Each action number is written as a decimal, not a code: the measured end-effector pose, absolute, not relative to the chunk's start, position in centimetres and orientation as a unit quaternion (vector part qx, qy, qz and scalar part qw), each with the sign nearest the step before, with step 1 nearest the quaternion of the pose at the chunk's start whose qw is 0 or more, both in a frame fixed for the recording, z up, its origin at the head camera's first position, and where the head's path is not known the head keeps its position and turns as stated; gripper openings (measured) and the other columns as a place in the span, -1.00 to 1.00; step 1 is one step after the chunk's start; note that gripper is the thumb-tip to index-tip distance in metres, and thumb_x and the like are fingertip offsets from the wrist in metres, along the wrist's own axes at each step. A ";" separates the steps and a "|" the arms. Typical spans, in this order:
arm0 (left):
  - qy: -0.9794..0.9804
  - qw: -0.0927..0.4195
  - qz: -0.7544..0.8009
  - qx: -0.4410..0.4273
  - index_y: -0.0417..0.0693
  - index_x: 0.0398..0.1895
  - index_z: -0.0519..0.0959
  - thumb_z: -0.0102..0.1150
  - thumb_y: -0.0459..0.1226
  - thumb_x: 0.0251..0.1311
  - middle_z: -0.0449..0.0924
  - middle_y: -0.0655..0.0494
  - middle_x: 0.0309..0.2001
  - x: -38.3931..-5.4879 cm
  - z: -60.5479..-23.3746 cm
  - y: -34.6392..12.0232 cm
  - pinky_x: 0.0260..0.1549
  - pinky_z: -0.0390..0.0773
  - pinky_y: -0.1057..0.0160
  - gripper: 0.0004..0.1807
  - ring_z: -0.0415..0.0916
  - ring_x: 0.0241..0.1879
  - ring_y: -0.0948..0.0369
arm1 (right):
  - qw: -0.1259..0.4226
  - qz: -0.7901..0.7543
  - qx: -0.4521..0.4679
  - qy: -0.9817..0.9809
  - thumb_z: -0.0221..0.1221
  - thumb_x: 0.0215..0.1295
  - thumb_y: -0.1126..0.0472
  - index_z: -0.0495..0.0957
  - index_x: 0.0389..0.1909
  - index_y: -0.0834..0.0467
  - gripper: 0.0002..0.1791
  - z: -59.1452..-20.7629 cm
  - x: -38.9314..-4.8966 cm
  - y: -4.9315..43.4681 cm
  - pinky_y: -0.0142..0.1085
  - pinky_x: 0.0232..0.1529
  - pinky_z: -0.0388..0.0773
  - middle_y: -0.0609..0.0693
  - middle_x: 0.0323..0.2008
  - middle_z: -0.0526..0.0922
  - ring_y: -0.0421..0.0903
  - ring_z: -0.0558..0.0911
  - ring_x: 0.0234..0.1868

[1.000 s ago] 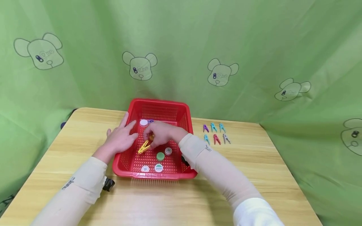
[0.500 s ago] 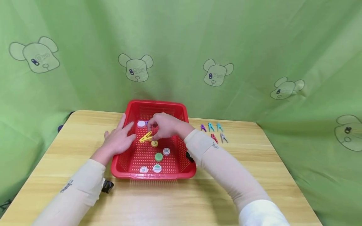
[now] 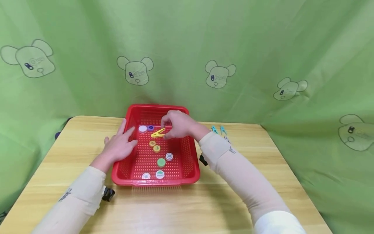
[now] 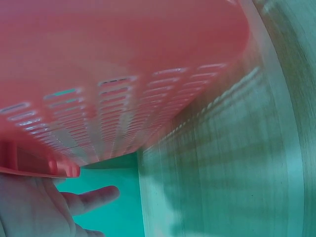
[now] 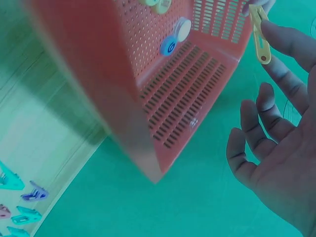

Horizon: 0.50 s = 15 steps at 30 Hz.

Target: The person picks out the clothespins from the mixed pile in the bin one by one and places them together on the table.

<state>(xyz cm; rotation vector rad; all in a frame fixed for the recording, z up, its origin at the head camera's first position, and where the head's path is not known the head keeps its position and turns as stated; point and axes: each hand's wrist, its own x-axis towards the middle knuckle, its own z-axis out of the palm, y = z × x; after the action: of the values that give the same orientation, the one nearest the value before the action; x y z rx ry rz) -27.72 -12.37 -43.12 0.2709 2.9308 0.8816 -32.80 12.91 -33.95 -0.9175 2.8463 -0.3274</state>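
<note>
A yellow clothespin [image 3: 158, 133] is pinched between the thumb and index finger of my right hand [image 3: 179, 124], raised over the back right of a red basket [image 3: 155, 182]. In the right wrist view the clothespin [image 5: 260, 34] points downward and the other fingers are loosely bent. My left hand [image 3: 118, 147] rests over the basket's left rim with its fingers spread. Inside lie several bottle caps: a white cap [image 3: 142, 129] and a purple cap [image 3: 150, 128] at the back, an orange cap [image 3: 152, 143], a yellow cap [image 3: 156, 148], a green cap [image 3: 161, 162] and whitish ones in front.
Right of the basket, several clothespins lie on the wooden table [image 3: 248, 162], among them a teal clothespin [image 3: 223, 130]; my right forearm covers part of them. In the right wrist view a purple clothespin [image 5: 34, 191] shows there. A green curtain [image 3: 175, 39] hangs behind the table.
My right hand has lifted the yellow clothespin from the basket's middle, up and to the right, uncovering the orange and yellow caps. My left hand has stayed on the rim.
</note>
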 end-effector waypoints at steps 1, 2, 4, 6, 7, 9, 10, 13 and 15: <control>0.953 0.034 0.288 0.089 -0.09 0.58 0.08 -0.10 -0.03 0.44 -0.56 0.02 0.59 -27.7 -43.2 -12.4 0.18 -0.35 -0.58 -0.28 0.19 0.29 -0.45 | 0.059 -0.110 -0.304 0.944 0.50 0.05 -0.02 0.60 -0.34 -0.12 -0.74 -33.9 -32.8 13.2 -0.23 -0.17 0.47 -0.09 -0.18 0.53 -0.15 0.42 -0.16; 0.952 0.035 0.291 0.088 -0.09 0.58 0.08 -0.11 -0.03 0.44 -0.56 0.02 0.59 -27.7 -43.2 -12.4 0.18 -0.35 -0.58 -0.28 0.18 0.30 -0.45 | 0.051 -0.110 -0.304 0.945 0.50 0.04 -0.03 0.59 -0.34 -0.11 -0.73 -33.8 -32.8 13.4 -0.23 -0.19 0.47 -0.10 -0.20 0.52 -0.15 0.42 -0.17; 0.951 0.036 0.295 0.089 -0.10 0.58 0.08 -0.11 -0.03 0.44 -0.57 0.03 0.59 -27.7 -43.2 -12.5 0.18 -0.36 -0.58 -0.28 0.17 0.30 -0.46 | 0.038 -0.118 -0.304 0.945 0.50 0.04 -0.02 0.60 -0.34 -0.09 -0.72 -33.6 -32.8 14.0 -0.22 -0.20 0.46 -0.09 -0.23 0.51 -0.14 0.42 -0.18; 0.950 0.035 0.297 0.089 -0.10 0.58 0.08 -0.10 -0.04 0.44 -0.57 0.02 0.59 -27.7 -43.2 -12.5 0.18 -0.36 -0.58 -0.28 0.17 0.30 -0.46 | 0.026 -0.130 -0.301 0.944 0.51 0.02 0.00 0.60 -0.33 -0.06 -0.71 -33.5 -32.8 14.7 -0.19 -0.20 0.46 -0.05 -0.23 0.53 -0.12 0.43 -0.19; 0.950 0.035 0.298 0.090 -0.11 0.58 0.08 -0.10 -0.04 0.44 -0.57 0.02 0.59 -27.7 -43.1 -12.5 0.18 -0.36 -0.58 -0.28 0.16 0.31 -0.46 | 0.022 -0.137 -0.299 0.944 0.51 0.02 0.00 0.61 -0.32 -0.04 -0.71 -33.4 -32.7 15.1 -0.19 -0.20 0.45 -0.04 -0.23 0.53 -0.12 0.43 -0.19; 0.949 0.038 0.299 0.091 -0.11 0.58 0.08 -0.09 -0.05 0.44 -0.57 0.02 0.59 -27.6 -43.0 -12.5 0.17 -0.36 -0.58 -0.28 0.15 0.31 -0.46 | 0.012 -0.150 -0.293 0.944 0.51 0.01 0.02 0.62 -0.30 -0.02 -0.70 -33.4 -32.7 15.8 -0.17 -0.20 0.45 -0.03 -0.22 0.53 -0.11 0.44 -0.20; 0.949 0.038 0.299 0.091 -0.11 0.58 0.08 -0.09 -0.04 0.44 -0.58 0.02 0.59 -27.5 -42.9 -12.4 0.17 -0.36 -0.58 -0.28 0.15 0.31 -0.46 | 0.006 -0.154 -0.290 0.945 0.51 0.01 0.02 0.62 -0.29 -0.01 -0.69 -33.4 -32.6 16.2 -0.17 -0.21 0.45 -0.03 -0.22 0.53 -0.10 0.44 -0.20; 0.950 0.041 0.297 0.091 -0.11 0.58 0.07 -0.10 -0.04 0.45 -0.60 0.04 0.59 -27.5 -42.7 -12.4 0.18 -0.36 -0.58 -0.27 0.15 0.31 -0.47 | -0.012 -0.168 -0.281 0.945 0.51 0.01 0.03 0.63 -0.28 0.03 -0.68 -33.3 -32.4 17.4 -0.16 -0.22 0.44 -0.04 -0.26 0.50 -0.08 0.44 -0.23; 0.950 0.042 0.296 0.092 -0.11 0.59 0.06 -0.10 -0.03 0.45 -0.62 0.04 0.58 -27.4 -42.6 -12.4 0.18 -0.36 -0.58 -0.27 0.15 0.30 -0.48 | -0.017 -0.177 -0.270 0.946 0.51 0.01 0.03 0.61 -0.29 0.04 -0.68 -33.3 -32.1 18.1 -0.14 -0.22 0.43 -0.03 -0.28 0.48 -0.06 0.43 -0.23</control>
<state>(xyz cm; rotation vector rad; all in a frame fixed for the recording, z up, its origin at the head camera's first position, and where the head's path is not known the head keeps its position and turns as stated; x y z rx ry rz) -27.39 -12.38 -42.62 0.2830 2.9060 0.9045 -32.14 18.12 -33.27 -0.8569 3.0052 -0.5619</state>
